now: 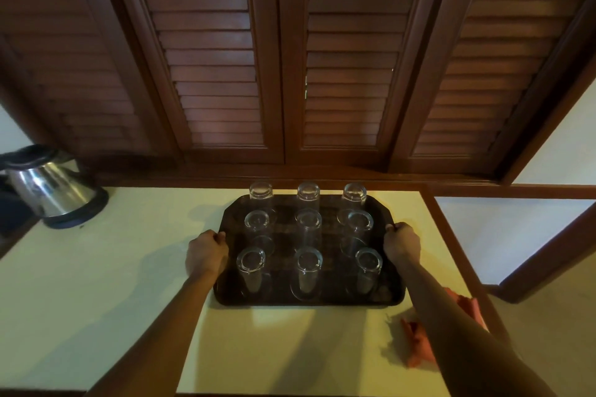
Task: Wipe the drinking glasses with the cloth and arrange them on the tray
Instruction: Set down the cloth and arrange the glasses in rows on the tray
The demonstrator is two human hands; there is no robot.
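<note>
Left hand and right hand each grip tray edges; between them, 9 inverted glasses; cloth beneath right forearm.

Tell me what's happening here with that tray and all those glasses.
A person grips a dark tray by its two short sides, left hand on one edge and right hand on the other. Nine clear drinking glasses stand upside down on it in three rows of three. The orange cloth lies on the pale countertop under the right forearm, in nobody's grip. A steel electric kettle sits at the far left.
</note>
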